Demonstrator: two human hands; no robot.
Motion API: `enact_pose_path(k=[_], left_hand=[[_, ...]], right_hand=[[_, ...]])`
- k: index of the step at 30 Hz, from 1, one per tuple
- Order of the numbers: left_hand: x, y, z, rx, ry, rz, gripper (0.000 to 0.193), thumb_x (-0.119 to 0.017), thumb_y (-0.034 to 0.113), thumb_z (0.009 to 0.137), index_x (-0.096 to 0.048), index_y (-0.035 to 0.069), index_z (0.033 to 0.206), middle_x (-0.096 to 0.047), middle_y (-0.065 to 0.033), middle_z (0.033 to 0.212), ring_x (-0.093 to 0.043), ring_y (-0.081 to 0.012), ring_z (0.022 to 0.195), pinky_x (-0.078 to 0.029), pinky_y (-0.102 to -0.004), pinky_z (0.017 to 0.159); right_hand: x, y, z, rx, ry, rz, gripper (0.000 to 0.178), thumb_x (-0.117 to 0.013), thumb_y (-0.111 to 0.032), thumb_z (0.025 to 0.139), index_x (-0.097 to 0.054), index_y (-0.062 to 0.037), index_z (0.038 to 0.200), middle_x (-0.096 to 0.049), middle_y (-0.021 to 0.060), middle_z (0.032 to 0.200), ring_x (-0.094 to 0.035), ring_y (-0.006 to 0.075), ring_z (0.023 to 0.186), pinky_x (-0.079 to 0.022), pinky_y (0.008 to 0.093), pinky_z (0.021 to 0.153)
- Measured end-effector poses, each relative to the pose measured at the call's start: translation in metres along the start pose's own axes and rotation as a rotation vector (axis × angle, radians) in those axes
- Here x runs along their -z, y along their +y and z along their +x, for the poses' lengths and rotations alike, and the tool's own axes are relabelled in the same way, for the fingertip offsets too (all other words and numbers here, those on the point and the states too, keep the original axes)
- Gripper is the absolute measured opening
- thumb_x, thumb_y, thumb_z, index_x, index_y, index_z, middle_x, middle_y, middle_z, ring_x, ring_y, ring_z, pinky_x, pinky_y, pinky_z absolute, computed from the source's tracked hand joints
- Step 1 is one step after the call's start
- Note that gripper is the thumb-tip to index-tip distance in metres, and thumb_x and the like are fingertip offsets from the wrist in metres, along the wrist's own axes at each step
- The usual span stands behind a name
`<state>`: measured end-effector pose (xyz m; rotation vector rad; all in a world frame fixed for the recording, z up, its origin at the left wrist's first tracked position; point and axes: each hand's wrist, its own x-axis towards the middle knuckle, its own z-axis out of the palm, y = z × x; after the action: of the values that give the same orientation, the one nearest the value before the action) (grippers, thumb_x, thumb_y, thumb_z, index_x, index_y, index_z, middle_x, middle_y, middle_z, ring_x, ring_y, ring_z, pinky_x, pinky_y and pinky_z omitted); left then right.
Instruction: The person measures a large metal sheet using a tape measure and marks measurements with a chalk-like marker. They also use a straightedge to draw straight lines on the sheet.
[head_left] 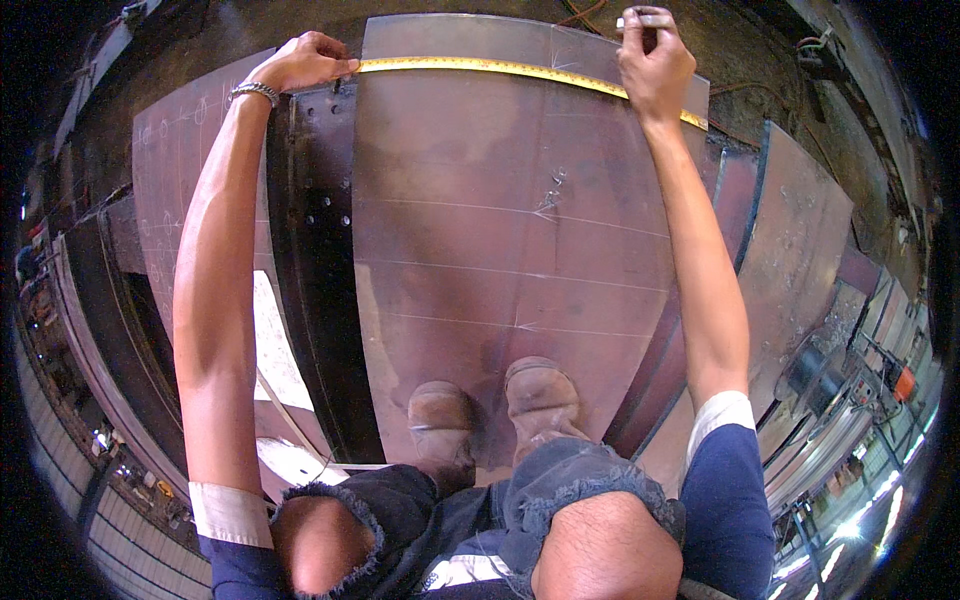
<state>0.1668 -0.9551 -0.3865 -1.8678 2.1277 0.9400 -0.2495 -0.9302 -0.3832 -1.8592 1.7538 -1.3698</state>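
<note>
A yellow tape measure [500, 67] is stretched across a large steel plate [450, 150] near its far edge. My left hand [308, 62] pinches the tape's left end at the plate's left edge. My right hand [657, 65] is raised over the far right part of the plate, its fingers closed on a small white stick that looks like chalk [621, 22]. Behind my right wrist the tape passes out of sight, then shows again up to the plate's right edge. Thin pale lines and arrow-like marks run across the plate.
My worn boots [541, 395] stand on the plate's near part. Left of it lies a dark steel beam with holes [318, 250], then another marked plate [160, 170]. More steel plates [800, 210] lie to the right. A machine with an orange part [904, 385] stands farther right.
</note>
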Motion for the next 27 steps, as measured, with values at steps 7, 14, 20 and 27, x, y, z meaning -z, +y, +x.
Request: enact_pose_path(k=[7,14,20,27], left_hand=[[0.003,0.002,0.0,0.017,-0.046,-0.008,0.047,-0.069,0.047,0.088,-0.073,0.001,0.096,-0.069,-0.0066,0.08,-0.062,-0.015,0.073,-0.051,-0.0323,0.07],[0.006,0.005,-0.001,0.023,-0.076,-0.003,0.047,-0.069,0.049,0.087,-0.074,0.003,0.095,-0.069,-0.0046,0.078,-0.062,-0.0148,0.072,-0.051,-0.0321,0.068],[0.019,0.018,0.002,0.096,-0.152,0.084,0.053,-0.072,0.053,0.083,-0.073,0.001,0.099,-0.069,-0.0048,0.079,-0.064,-0.0152,0.073,-0.051,-0.0318,0.069],[0.017,0.01,0.007,0.109,-0.165,0.062,0.062,-0.074,0.055,0.081,-0.069,0.0,0.111,-0.068,-0.005,0.085,-0.063,-0.0147,0.077,-0.051,-0.0308,0.071]], right_hand=[[0.034,0.011,-0.02,-0.237,0.048,0.065,0.018,-0.064,-0.023,0.095,-0.064,-0.0052,0.096,-0.072,0.0078,0.074,-0.069,0.0147,0.061,-0.054,0.0286,0.059],[0.061,0.007,-0.017,-0.274,0.037,0.038,0.023,-0.063,-0.027,0.096,-0.064,-0.0039,0.095,-0.071,0.008,0.075,-0.07,0.0148,0.061,-0.054,0.0285,0.059],[0.074,0.008,-0.02,-0.293,0.026,0.026,0.023,-0.063,-0.025,0.096,-0.065,-0.0027,0.095,-0.071,0.0081,0.076,-0.068,0.0137,0.062,-0.053,0.0286,0.058],[0.085,0.012,-0.023,-0.34,0.023,0.027,0.022,-0.063,-0.024,0.096,-0.065,-0.0021,0.095,-0.071,0.0081,0.076,-0.068,0.0136,0.062,-0.052,0.0283,0.057]])
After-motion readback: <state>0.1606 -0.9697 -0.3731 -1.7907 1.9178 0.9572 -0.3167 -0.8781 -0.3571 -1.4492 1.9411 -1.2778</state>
